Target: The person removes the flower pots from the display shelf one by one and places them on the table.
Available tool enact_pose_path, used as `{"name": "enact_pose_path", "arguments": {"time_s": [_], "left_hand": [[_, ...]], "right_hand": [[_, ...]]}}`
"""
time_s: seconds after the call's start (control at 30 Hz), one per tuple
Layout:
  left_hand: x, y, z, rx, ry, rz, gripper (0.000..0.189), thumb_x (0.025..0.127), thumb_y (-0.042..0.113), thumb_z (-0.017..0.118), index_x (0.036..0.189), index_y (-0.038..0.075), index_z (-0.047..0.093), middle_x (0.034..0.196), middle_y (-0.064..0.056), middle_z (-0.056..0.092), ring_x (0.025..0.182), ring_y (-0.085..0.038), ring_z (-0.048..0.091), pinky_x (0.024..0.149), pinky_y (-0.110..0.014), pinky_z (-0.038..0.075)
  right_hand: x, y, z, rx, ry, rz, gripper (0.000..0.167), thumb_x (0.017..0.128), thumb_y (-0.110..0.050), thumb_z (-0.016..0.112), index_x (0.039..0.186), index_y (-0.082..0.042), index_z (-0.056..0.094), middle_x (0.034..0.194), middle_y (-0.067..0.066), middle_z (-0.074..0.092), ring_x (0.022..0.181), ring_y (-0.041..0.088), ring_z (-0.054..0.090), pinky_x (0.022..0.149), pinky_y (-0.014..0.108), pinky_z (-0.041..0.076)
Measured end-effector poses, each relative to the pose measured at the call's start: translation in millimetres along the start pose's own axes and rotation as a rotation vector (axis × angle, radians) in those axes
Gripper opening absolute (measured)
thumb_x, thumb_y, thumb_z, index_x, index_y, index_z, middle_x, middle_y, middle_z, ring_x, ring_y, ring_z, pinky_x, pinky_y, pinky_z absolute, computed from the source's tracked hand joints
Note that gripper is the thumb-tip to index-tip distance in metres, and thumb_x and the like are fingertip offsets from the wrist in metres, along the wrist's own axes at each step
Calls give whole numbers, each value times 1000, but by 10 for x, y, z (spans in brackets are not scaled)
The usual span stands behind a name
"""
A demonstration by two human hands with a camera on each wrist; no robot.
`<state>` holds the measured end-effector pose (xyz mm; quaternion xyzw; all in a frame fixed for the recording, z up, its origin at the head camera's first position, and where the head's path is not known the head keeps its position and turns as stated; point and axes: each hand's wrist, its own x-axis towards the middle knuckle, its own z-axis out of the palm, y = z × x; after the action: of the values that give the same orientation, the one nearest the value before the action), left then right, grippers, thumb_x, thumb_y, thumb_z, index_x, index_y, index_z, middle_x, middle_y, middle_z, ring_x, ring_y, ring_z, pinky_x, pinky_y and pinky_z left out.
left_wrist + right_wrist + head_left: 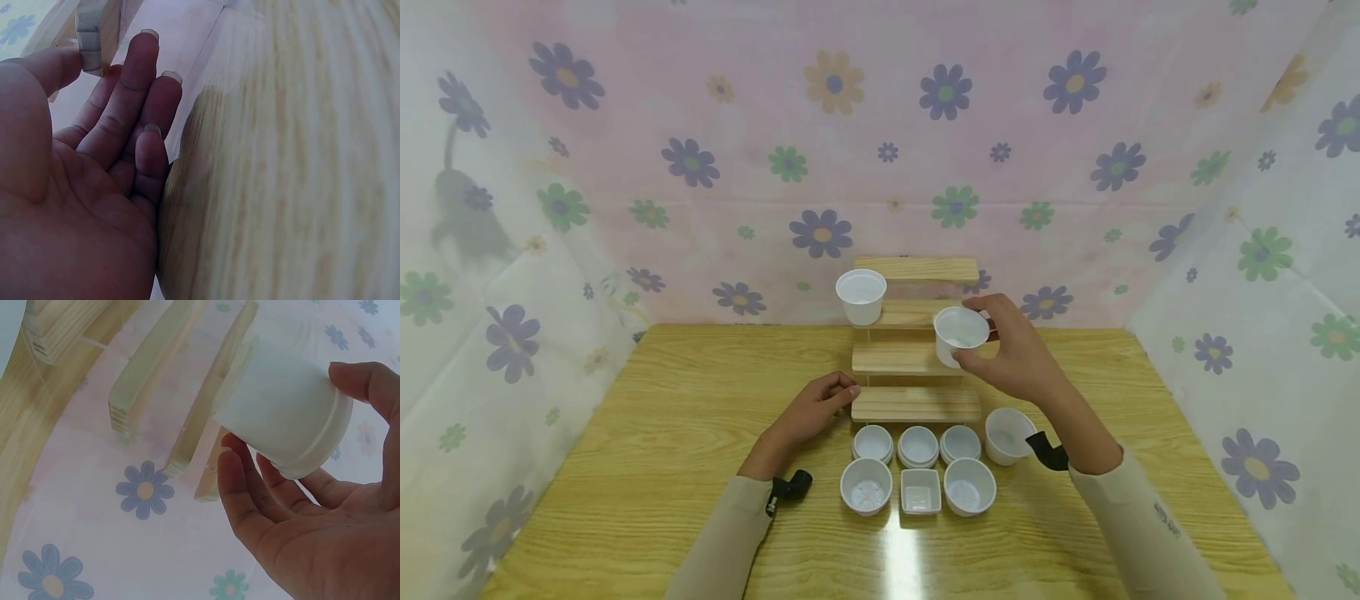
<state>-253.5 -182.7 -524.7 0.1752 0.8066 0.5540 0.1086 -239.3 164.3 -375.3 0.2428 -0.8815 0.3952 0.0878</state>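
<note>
A tiered wooden stand (pixel 916 403) with several plank steps stands at the middle of the table. My right hand (pixel 1011 354) holds a white plastic cup (pixel 957 332) by its sides, thumb on one side and fingers on the other. The cup is in front of the upper steps' right side; whether it touches a plank I cannot tell. My left hand (pixel 815 408) pinches the left end of the lowest plank (pixel 95 37) between thumb and index finger, its other fingers loosely bent. Another white cup (pixel 861 302) sits upright at the left of an upper step.
Before the stand are small round white bowls (pixel 917 447), a square white dish (pixel 921 493) and larger white cups (pixel 866 492), (pixel 969 492). Another cup (pixel 1009 439) stands at their right. Behind the wood-grain table (pixel 700 467) hangs a flowered cloth (pixel 737 208).
</note>
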Motion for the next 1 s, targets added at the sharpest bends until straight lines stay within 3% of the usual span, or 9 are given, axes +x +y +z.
{"name": "enact_pose_path", "arguments": {"time_s": [0.33, 0.67, 1.0], "left_hand": [[4, -5, -11, 16, -5, -5, 24, 112, 29, 58, 115, 7, 68, 100, -5, 64, 90, -24, 56, 80, -33, 47], [9, -16, -12, 12, -12, 6, 24, 112, 27, 57, 115, 6, 69, 100, -5, 65, 92, -27, 58, 82, -35, 48], [6, -22, -2, 13, 3, 2, 23, 112, 25, 58, 116, 5, 68, 102, -8, 64, 92, -30, 57, 79, -33, 47]], "right_hand": [[-111, -15, 17, 33, -27, -11, 73, 85, -6, 87, 148, 2, 51, 139, 19, 52, 113, 33, 56, 91, 52, 52], [-254, -31, 36, 51, -50, 0, 73, 84, -5, 87, 148, 0, 53, 136, 18, 48, 112, 33, 53, 92, 50, 48], [-424, -70, 63, 33, -59, -8, 73, 86, -9, 87, 150, -3, 51, 139, 17, 46, 115, 34, 55, 93, 55, 51]]}}
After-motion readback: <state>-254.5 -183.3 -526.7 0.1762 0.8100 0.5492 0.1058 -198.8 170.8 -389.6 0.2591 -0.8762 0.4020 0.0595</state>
